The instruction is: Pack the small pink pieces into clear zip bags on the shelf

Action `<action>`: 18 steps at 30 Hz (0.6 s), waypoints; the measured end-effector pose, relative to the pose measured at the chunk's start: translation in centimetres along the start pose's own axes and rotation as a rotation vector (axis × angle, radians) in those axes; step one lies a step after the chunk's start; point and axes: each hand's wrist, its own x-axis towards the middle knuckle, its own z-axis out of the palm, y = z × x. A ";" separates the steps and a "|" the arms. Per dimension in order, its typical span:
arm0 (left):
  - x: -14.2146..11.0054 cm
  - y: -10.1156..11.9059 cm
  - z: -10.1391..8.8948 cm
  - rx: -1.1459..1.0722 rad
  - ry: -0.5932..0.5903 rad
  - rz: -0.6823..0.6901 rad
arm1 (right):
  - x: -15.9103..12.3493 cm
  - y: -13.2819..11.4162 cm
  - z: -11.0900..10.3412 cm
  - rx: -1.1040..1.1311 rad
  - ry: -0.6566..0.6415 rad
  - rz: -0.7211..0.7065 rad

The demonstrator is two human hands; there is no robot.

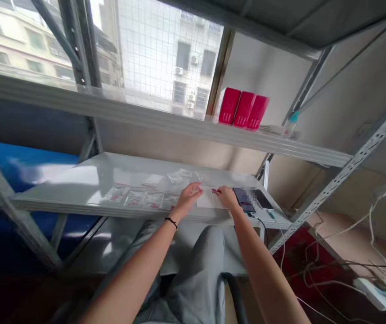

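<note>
Your right hand (226, 196) pinches a small pink piece (215, 191) above the white sheet (207, 202); your left hand (189, 195) curls half-open, its hold impossible to tell. Looks like piece-handling beside the filled bags (145, 198); next move likely calls for steady fingertips.

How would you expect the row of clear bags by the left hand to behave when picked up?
The clear bags would probably flop, as their film looks thin and wrinkled. They are likely light: only small reddish bits show inside. The glossy film may slip.
</note>
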 end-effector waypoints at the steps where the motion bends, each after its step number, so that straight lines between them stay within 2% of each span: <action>1: 0.0 0.1 0.1 0.001 0.001 0.009 | 0.1 -0.3 -0.4 0.003 0.015 0.003; 7: 0.1 -0.1 0.4 -0.012 0.004 0.047 | 0.2 -3.2 -2.7 0.148 0.060 -0.103; 13: 0.2 -0.5 0.4 -0.042 -0.018 0.082 | 0.0 -7.5 -3.2 0.288 -0.070 -0.343; 15: 0.1 -0.4 0.4 -0.044 -0.018 0.082 | 0.2 -7.6 -3.1 0.289 -0.078 -0.359; 18: 0.1 -0.5 0.3 -0.043 0.006 0.063 | 0.7 -6.0 -3.2 0.246 0.011 -0.244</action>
